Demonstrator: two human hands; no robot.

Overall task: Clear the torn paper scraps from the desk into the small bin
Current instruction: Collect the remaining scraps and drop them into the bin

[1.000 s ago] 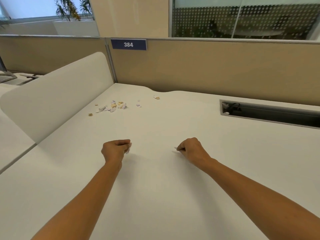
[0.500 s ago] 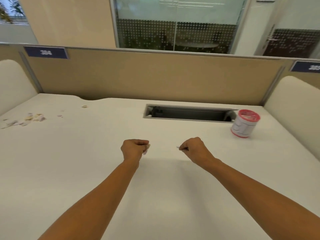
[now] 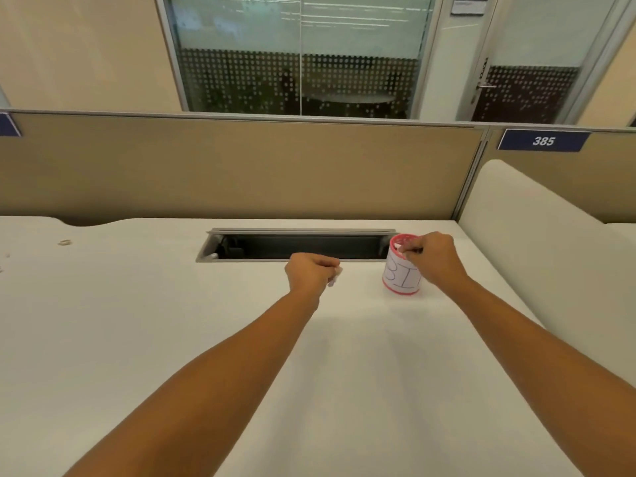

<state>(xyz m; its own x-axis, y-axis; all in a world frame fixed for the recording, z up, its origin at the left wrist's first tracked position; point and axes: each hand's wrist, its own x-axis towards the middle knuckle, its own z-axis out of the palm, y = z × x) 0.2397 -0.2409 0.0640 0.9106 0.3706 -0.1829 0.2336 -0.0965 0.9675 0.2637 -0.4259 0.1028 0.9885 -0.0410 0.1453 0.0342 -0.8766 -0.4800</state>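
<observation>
Hovering over the small bin (image 3: 399,280) on the desk's right side, the right hand (image 3: 435,258) pinched what was probably a scrap; best dropped dead-centre. The left hand (image 3: 309,273), curled round a white scrap (image 3: 335,278), sat just beside.

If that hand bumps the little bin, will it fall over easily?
Probably yes. The small bin looks like a thin paper-wrapped cup, likely light, so a nudge from the right hand at its rim could slide or tip it. It stands upright on the smooth desk, so it shouldn't roll unless it topples.
</observation>
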